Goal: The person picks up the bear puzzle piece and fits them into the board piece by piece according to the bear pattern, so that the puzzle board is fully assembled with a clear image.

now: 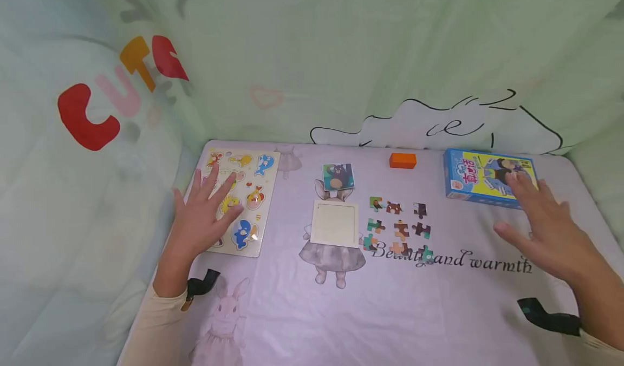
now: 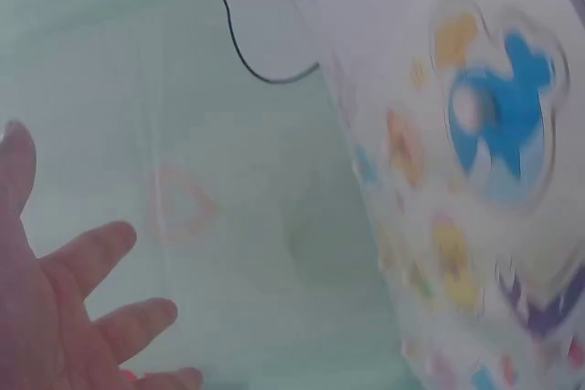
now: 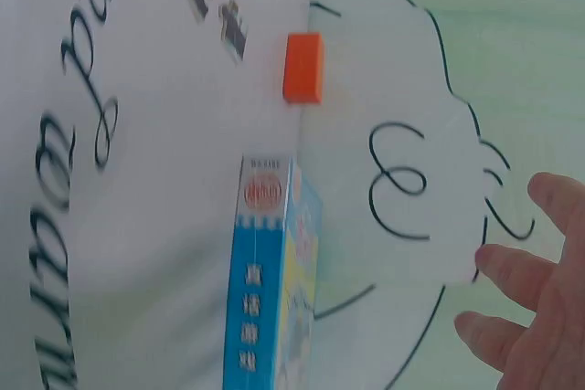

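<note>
My left hand [image 1: 201,222] hovers with spread fingers over the left part of a sea-animal peg puzzle board [image 1: 265,203], holding nothing. Above the table at the right, my right hand [image 1: 553,228] has its fingers apart, near a blue and yellow box [image 1: 455,193] and partly covering it in the head view. Between the hands lies a pale square puzzle frame [image 1: 335,224] with a bare inside. A small bear picture card [image 1: 338,177] lies just behind it. Several loose jigsaw pieces [image 1: 401,229] are spread in rows to the frame's right.
An orange block [image 1: 402,161] sits near the table's back edge, left of the box. A printed white cloth [image 1: 390,317] covers the table. Pale green curtains [image 1: 365,46] hang behind it and at the sides.
</note>
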Demonstrator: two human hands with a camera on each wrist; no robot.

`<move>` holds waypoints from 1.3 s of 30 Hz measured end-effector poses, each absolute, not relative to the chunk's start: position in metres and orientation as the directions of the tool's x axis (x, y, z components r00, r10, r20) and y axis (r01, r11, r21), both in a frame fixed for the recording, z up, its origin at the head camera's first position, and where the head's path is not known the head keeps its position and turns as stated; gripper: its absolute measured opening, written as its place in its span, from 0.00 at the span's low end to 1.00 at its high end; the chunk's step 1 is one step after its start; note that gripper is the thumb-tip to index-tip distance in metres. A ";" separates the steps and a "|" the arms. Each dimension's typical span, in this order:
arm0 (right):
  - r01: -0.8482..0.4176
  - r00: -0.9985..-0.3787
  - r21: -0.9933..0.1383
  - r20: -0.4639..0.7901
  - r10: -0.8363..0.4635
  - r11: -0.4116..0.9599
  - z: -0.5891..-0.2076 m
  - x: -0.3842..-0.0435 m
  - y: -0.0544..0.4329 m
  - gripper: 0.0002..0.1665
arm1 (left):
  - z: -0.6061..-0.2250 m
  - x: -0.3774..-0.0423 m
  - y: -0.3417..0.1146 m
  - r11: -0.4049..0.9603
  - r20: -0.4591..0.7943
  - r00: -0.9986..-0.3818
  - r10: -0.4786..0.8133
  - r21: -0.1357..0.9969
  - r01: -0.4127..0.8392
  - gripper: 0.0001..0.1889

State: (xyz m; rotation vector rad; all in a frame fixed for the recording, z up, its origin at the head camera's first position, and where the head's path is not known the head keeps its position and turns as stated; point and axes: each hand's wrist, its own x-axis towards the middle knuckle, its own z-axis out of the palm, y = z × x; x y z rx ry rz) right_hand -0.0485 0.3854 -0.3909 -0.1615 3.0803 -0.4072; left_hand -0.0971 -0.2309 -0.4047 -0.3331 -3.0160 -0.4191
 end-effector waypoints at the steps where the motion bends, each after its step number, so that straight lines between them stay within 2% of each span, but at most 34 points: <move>1: -0.103 -0.993 -0.280 -0.031 -0.117 0.955 -0.392 -0.051 0.382 0.57 | -0.408 -0.097 -0.227 0.926 0.119 -0.972 0.202 0.300 0.230 0.38; 8: -0.081 -0.983 -0.362 -0.124 -0.135 0.928 -0.399 -0.073 0.349 0.53 | -0.425 -0.098 -0.193 0.790 0.215 -0.954 0.208 0.539 0.293 0.31; 16: -0.116 -0.973 -0.455 -0.124 -0.192 0.883 -0.413 -0.100 0.308 0.44 | -0.440 -0.104 -0.152 0.653 0.226 -0.958 0.177 0.702 0.286 0.22; 26: -0.193 -0.954 -0.484 -0.112 -0.279 0.853 -0.432 -0.127 0.277 0.33 | -0.469 -0.115 -0.111 0.574 0.143 -0.963 0.229 0.779 0.253 0.19; 39: -0.219 -0.934 -0.506 -0.139 -0.329 0.834 -0.447 -0.157 0.240 0.21 | -0.491 -0.133 -0.090 0.574 0.097 -0.946 0.309 0.774 0.267 0.16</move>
